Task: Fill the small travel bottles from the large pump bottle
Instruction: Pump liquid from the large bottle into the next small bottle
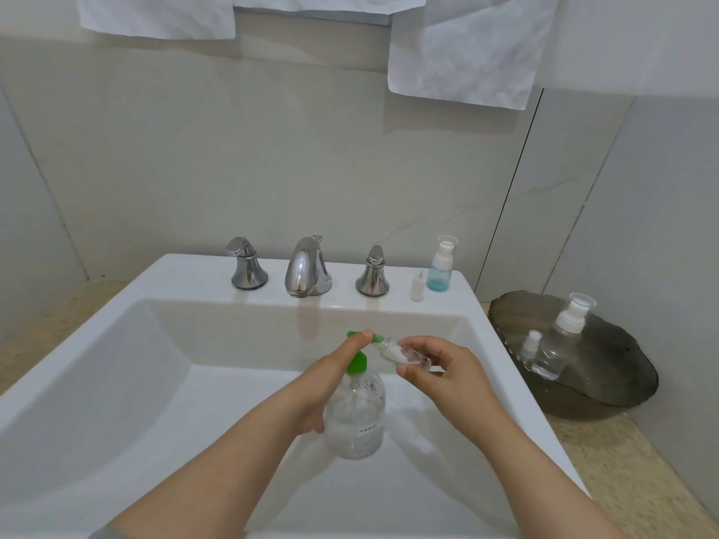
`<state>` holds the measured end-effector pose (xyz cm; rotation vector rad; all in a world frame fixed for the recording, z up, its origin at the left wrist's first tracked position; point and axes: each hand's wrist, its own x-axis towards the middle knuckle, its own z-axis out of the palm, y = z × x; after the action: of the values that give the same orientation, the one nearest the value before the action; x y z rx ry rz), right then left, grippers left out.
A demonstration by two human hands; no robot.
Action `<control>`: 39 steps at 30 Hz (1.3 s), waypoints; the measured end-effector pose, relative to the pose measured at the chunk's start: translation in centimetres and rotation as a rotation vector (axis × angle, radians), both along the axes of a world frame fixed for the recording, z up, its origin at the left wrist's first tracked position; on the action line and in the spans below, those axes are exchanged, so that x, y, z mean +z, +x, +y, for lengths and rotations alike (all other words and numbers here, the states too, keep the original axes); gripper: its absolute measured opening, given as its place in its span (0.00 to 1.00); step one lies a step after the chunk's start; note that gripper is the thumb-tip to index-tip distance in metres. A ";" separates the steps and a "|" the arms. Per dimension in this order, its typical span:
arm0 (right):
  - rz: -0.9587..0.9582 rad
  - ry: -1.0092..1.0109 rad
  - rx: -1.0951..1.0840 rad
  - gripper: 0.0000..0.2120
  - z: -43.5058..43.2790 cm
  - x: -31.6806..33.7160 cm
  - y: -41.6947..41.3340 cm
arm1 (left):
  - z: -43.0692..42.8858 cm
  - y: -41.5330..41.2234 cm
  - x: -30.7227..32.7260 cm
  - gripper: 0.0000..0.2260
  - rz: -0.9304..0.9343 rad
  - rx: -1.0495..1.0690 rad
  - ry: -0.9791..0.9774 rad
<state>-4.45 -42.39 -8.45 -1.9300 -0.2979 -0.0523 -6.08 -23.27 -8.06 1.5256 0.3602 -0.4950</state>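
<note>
A large clear pump bottle point(356, 416) with a green pump head stands inside the white sink point(116, 344). My left hand point(330, 379) wraps around the bottle's neck, and its index finger presses on the green pump top. My right hand point(439, 367) pinches a small clear travel bottle point(400, 354), tilted sideways with its open mouth at the pump's nozzle. White liquid sits in the neck end of that small bottle.
A chrome faucet point(307, 266) with two handles stands on the sink's back ledge, beside a tiny dropper bottle point(417, 285) and a blue spray bottle point(440, 264). A dark tray point(607, 367) at right carries two clear pump bottles. White towels hang above.
</note>
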 end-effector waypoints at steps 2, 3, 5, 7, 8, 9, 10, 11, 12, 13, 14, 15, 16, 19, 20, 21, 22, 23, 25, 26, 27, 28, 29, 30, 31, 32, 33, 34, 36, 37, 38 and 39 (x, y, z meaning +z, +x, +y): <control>-0.003 -0.006 0.002 0.13 0.1 0.1 0.0 | 0.1 0.0 -0.1 0.42 0.012 0.013 0.006; -0.004 -0.007 0.007 0.13 0.1 0.1 0.0 | 0.2 0.0 0.0 0.41 0.018 0.021 0.005; -0.008 -0.013 0.013 0.13 0.2 0.2 -0.1 | 0.2 0.1 -0.1 0.34 0.021 0.039 -0.005; -0.005 -0.027 0.009 0.13 0.2 0.2 -0.1 | 0.3 0.2 -0.1 0.25 0.019 0.053 -0.033; -0.002 -0.037 0.006 0.13 0.1 0.1 -0.1 | 0.2 0.1 0.0 0.22 0.020 0.055 -0.050; 0.001 -0.046 0.007 0.13 0.1 0.1 0.0 | 0.1 0.0 0.1 0.21 0.017 0.054 -0.053; 0.007 -0.054 0.009 0.13 0.1 0.0 0.0 | 0.1 -0.1 0.3 0.23 0.021 0.056 -0.058; 0.013 -0.058 0.011 0.13 0.0 0.0 0.0 | 0.0 -0.2 0.3 0.24 0.027 0.059 -0.064; 0.019 -0.059 0.012 0.13 0.1 0.0 0.0 | -0.1 -0.2 0.4 0.23 0.022 0.065 -0.078; 0.022 -0.059 0.011 0.12 0.0 0.0 0.0 | -0.1 -0.4 0.6 0.20 0.008 0.066 -0.092; 0.024 -0.059 0.013 0.12 0.1 0.1 0.0 | -0.2 -0.5 0.8 0.16 0.003 0.071 -0.109; 0.025 -0.061 0.016 0.12 0.1 0.1 0.0 | -0.2 -0.5 0.8 0.14 0.004 0.076 -0.123; 0.025 -0.064 0.020 0.12 0.0 0.1 -0.1 | -0.2 -0.6 0.8 0.14 0.005 0.080 -0.131; 0.028 -0.069 0.017 0.12 0.0 0.0 -0.1 | -0.2 -0.6 0.9 0.12 -0.004 0.083 -0.137; 0.030 -0.069 0.015 0.12 0.0 0.0 0.0 | -0.2 -0.6 0.9 0.12 -0.005 0.080 -0.135; 0.031 -0.069 0.016 0.12 0.1 0.0 0.0 | -0.1 -0.6 0.9 0.12 -0.006 0.077 -0.134; 0.030 -0.072 0.018 0.12 0.1 0.0 0.0 | -0.2 -0.7 1.0 0.12 -0.003 0.074 -0.138; 0.030 -0.072 0.017 0.12 0.1 0.0 0.0 | -0.2 -0.7 1.0 0.12 0.001 0.077 -0.138; 0.031 -0.067 0.006 0.12 0.0 0.0 -0.1 | -0.3 -0.6 0.8 0.12 -0.004 0.091 -0.133; 0.030 -0.064 0.004 0.12 0.0 0.1 -0.1 | -0.3 -0.6 0.7 0.13 -0.011 0.096 -0.118; 0.029 -0.061 0.004 0.12 0.0 0.1 -0.1 | -0.4 -0.7 0.7 0.15 -0.021 0.096 -0.088; 0.030 -0.053 0.006 0.12 0.0 0.1 -0.1 | -0.4 -0.8 0.6 0.16 -0.031 0.089 -0.054; 0.030 -0.041 0.006 0.12 0.1 0.1 -0.1 | -0.5 -0.8 0.7 0.17 -0.036 0.080 -0.025; 0.029 -0.028 0.003 0.12 0.0 0.1 -0.1 | -0.6 -0.9 0.8 0.17 -0.034 0.070 -0.013; 0.025 -0.019 -0.002 0.13 0.0 0.1 -0.1 | -0.8 -1.1 1.1 0.18 -0.024 0.062 -0.016; 0.018 -0.012 -0.005 0.13 0.0 0.1 0.0 | -0.7 -1.1 1.1 0.18 -0.020 0.053 -0.026; 0.011 -0.008 -0.006 0.13 0.0 0.1 0.0 | -0.6 -1.1 1.1 0.20 -0.016 0.048 -0.034; 0.007 -0.007 -0.008 0.13 0.0 0.1 0.0 | -0.4 -0.9 0.9 0.24 -0.017 0.046 -0.028; 0.005 -0.003 -0.016 0.14 0.0 0.1 0.0 | -0.3 -0.6 0.3 0.36 -0.018 0.035 -0.024; 0.005 0.001 -0.019 0.14 0.0 0.0 0.0 | -0.3 -0.5 0.2 0.42 -0.018 0.036 -0.030; 0.004 0.006 -0.017 0.14 0.0 0.1 0.0 | -0.3 -0.4 0.1 0.47 -0.021 0.040 -0.030; 0.003 0.008 -0.017 0.14 0.0 0.0 0.0 | -0.3 -0.3 0.1 0.50 -0.020 0.040 -0.028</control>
<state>-4.44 -42.37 -8.42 -1.9250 -0.2791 -0.0613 -6.39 -23.55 -7.94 1.4922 0.3658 -0.4515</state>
